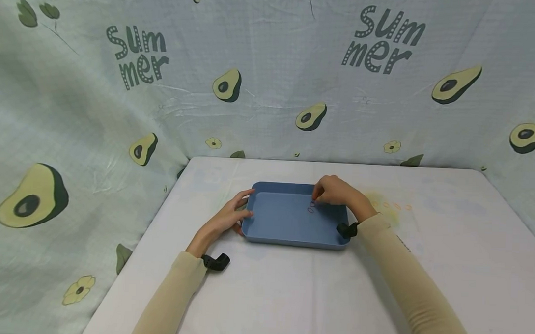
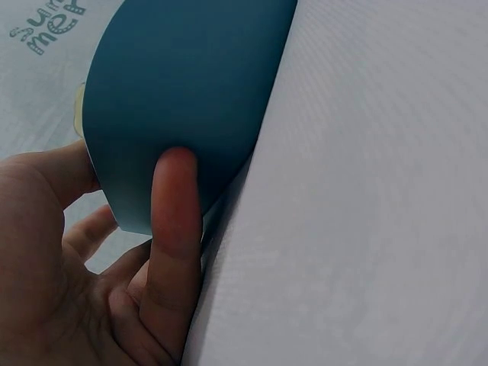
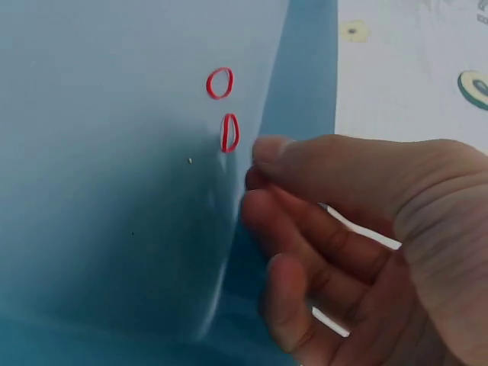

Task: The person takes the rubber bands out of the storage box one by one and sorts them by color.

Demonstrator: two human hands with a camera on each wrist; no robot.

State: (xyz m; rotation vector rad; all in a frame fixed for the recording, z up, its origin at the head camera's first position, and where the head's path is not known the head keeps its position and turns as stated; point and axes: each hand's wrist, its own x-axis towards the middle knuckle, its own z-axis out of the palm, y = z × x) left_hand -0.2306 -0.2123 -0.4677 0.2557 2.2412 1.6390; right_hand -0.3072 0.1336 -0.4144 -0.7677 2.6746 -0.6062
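A shallow blue tray lies on the white table. My left hand grips the tray's left end, with one finger pressed to its outer wall in the left wrist view. Over the right part of the tray floor, my right hand reaches down with bent fingers. Two thin red rings, like small rubber bands, lie there: a rounder ring and a narrower ring close beside the right thumb tip. Nothing shows between the thumb and fingers of that hand.
Right of the tray, several small orange-red rings lie in a row on the table, partly behind the right wrist. A cloth printed with avocados hangs along the back and left side.
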